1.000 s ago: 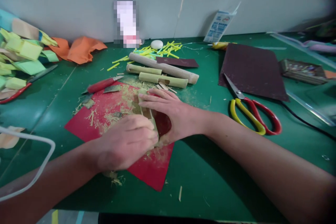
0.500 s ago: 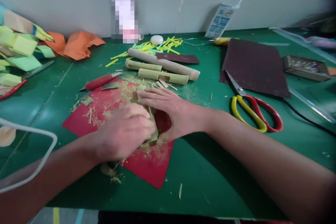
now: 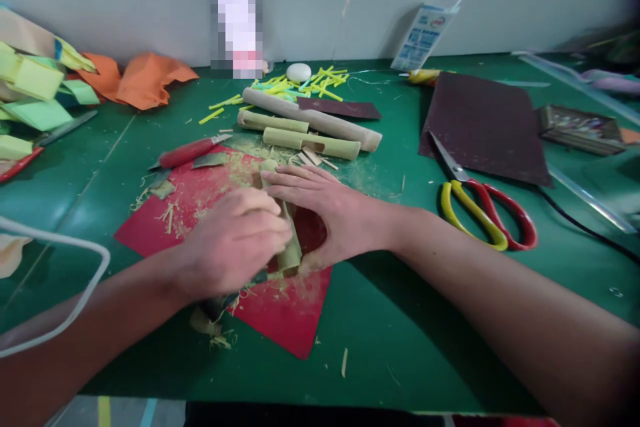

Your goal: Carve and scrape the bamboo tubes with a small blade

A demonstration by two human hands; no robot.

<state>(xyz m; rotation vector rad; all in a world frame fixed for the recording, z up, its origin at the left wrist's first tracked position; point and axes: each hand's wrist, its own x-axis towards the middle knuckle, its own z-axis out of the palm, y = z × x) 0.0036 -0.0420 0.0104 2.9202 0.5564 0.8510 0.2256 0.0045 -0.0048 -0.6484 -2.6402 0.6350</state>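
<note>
A short pale-green piece of bamboo (image 3: 289, 252) lies over a red sheet (image 3: 290, 321) strewn with shavings and dust. My right hand (image 3: 327, 210) holds it down, fingers across its far end and thumb by the near end. Over its left side, my left hand (image 3: 240, 240) is closed in a fist, slightly blurred; whatever it grips is hidden by the fingers. A red-handled knife (image 3: 189, 151) rests at the sheet's upper left edge, beside a dark scrap (image 3: 210, 159). Just beyond my hands lie a notched bamboo piece (image 3: 330, 145) and another bamboo length (image 3: 273, 122).
On the green table (image 3: 380, 360), scissors (image 3: 473, 200) lie to the right against a dark brown sheet (image 3: 487, 127). A metal box (image 3: 580, 130) is further right. Folded paper (image 3: 35, 93) and orange paper (image 3: 155, 80) lie left. A white cable (image 3: 95, 280) crosses near my left forearm.
My left hand has shifted slightly up and left along the bamboo, exposing more of its near end. My right hand keeps its place.
</note>
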